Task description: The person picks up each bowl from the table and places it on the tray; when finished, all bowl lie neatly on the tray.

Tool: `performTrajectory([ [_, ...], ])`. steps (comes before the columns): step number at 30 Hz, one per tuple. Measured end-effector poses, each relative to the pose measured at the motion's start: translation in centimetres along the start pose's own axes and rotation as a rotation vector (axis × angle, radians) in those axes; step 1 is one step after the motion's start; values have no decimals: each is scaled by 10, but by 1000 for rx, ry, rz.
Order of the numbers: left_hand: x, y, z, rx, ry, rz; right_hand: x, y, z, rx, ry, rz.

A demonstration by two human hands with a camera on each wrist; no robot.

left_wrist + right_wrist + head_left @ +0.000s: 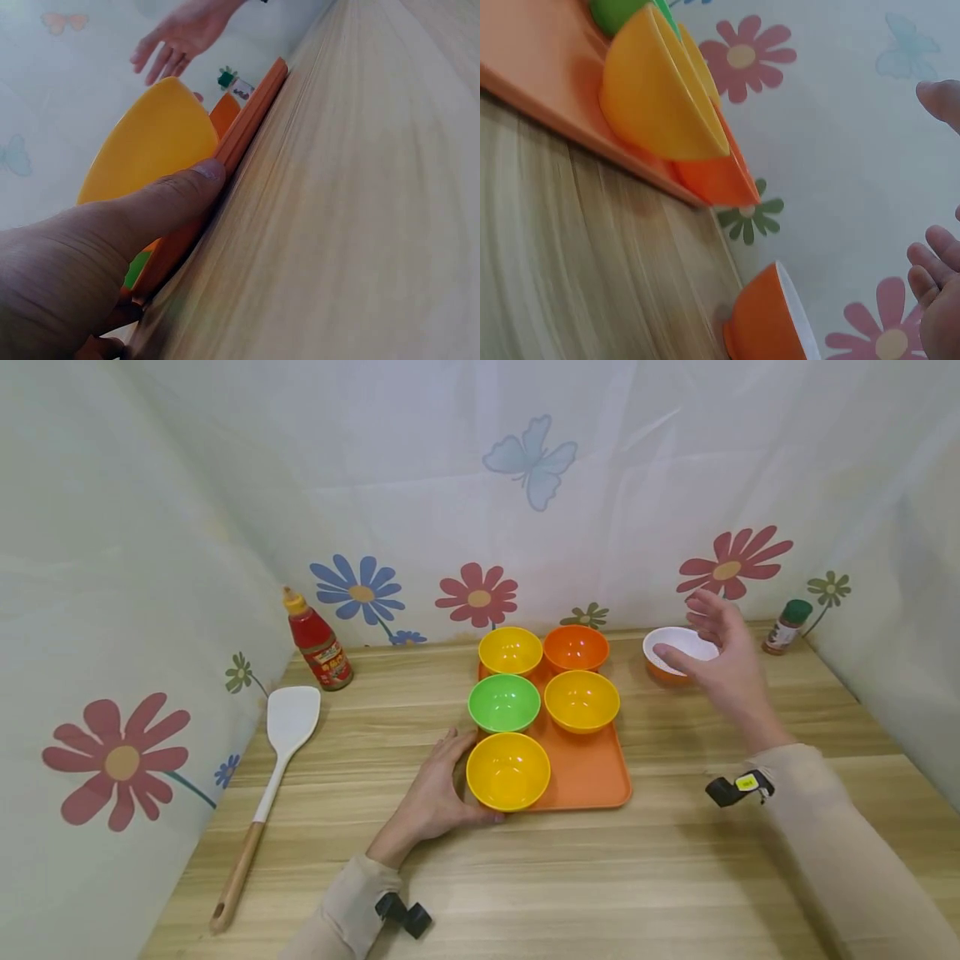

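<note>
My left hand (435, 789) holds the front left corner of an orange tray (592, 772), its thumb (176, 199) along the front edge and its other fingers at the left side. On the tray stand a green bowl (504, 703), an orange bowl (577, 648) and several yellow bowls, one of them (508, 772) right beside that hand. My right hand (723, 660) is raised with spread, loosely bent fingers and nothing in them. In the head view it overlaps a bowl (769, 319) that is orange outside and white inside, standing right of the tray.
A red sauce bottle (321, 643) with a yellow cap stands at the back left. In front of it lies a white spatula (292, 718) with a wooden handle. A small green-capped jar (787, 627) is at the back right. Flower-printed cloth (622, 485) walls the table (600, 877) behind and at both sides.
</note>
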State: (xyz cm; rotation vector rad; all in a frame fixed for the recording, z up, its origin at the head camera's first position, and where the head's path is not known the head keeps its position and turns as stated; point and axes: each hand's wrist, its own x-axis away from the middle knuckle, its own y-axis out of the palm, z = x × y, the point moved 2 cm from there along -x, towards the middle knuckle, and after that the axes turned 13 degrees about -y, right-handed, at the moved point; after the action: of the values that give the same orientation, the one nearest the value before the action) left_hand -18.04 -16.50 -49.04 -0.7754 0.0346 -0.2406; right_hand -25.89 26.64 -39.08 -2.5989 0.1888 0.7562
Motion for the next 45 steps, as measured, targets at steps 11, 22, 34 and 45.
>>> performTrajectory([
  [11,0,0,-1,7,-1,5,-10,-16,29,68,126,-12],
  [22,1,1,-1,5,-10,0,-11,-12,68,64,226,-68],
  [34,1,1,0,9,-21,-4,-1,-1,98,119,261,-111],
  [45,1,1,0,8,-19,0,4,2,100,141,276,-127],
])
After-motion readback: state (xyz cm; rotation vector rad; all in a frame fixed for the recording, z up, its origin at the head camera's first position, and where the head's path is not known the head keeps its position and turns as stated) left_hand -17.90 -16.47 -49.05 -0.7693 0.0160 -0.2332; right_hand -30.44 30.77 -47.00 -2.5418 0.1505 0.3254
